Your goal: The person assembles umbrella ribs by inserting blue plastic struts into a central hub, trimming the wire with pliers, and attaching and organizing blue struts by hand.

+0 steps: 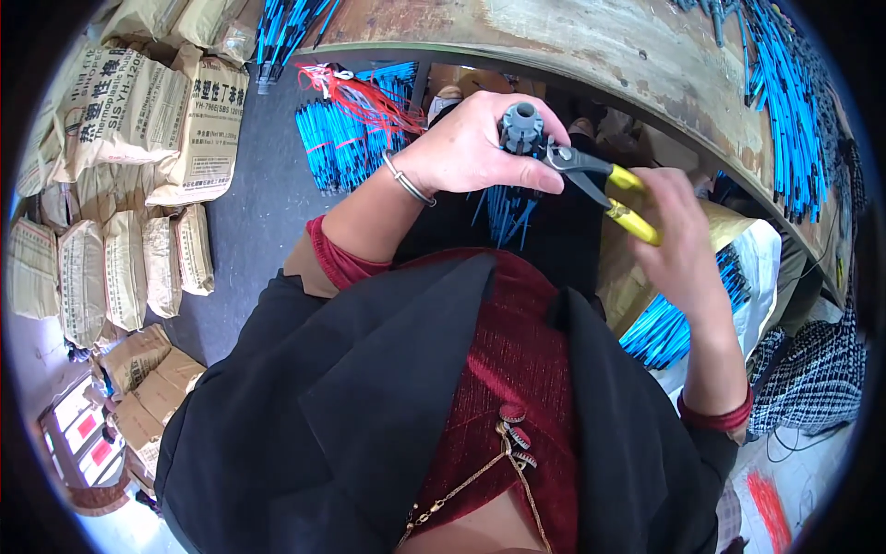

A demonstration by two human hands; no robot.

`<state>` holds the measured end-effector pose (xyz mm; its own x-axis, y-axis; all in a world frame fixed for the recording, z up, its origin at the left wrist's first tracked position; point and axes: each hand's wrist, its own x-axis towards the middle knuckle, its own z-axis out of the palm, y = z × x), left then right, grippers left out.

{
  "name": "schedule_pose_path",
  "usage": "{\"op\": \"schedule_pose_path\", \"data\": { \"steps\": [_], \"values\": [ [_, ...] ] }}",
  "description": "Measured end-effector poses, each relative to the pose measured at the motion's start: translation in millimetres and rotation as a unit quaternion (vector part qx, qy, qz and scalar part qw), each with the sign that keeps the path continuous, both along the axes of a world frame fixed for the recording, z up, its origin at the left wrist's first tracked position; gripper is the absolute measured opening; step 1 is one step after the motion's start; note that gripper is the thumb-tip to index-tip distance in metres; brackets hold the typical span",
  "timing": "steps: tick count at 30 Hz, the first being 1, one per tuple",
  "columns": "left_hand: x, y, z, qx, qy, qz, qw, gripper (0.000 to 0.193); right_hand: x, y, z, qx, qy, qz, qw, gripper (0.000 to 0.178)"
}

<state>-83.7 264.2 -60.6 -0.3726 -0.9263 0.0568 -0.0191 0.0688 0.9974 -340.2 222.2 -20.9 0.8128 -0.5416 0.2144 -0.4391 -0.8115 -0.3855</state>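
My left hand (480, 143) is wrapped round a bundle of thin blue rods with grey plastic tips (522, 129). The tips stand upright above my fingers, round a hollow grey centre piece. Below my hand, the blue rods (506, 217) of the bundle fan downward. My right hand (678, 226) grips a pair of cutting pliers (628, 177) with yellow handles and a dark metal head. The pliers' jaws are right beside the grey tips, close to my left thumb. Whether the jaws touch anything there I cannot make out.
A worn wooden table (591, 37) curves across the far side. More blue rods (784, 102) lie on its right part. Tied blue bundles with red ties (378, 97) stand at left. A sack of blue rods (660, 332) is at right. Paper sacks (129, 120) are stacked far left.
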Motion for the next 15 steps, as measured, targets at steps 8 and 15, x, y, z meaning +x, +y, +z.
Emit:
{"op": "schedule_pose_path", "data": {
  "steps": [8, 15],
  "values": [
    [-2.3, -6.9, 0.6, -0.039, 0.020, -0.086, 0.995, 0.038, -19.3, 31.2, -46.4, 0.827, -0.039, 0.086, 0.554, 0.052],
    [-9.9, -2.2, 2.8, 0.011, -0.027, -0.002, 1.000, 0.040, -19.6, 6.0, 13.4, 0.241, 0.045, -0.018, 0.969, 0.071]
  ]
}}
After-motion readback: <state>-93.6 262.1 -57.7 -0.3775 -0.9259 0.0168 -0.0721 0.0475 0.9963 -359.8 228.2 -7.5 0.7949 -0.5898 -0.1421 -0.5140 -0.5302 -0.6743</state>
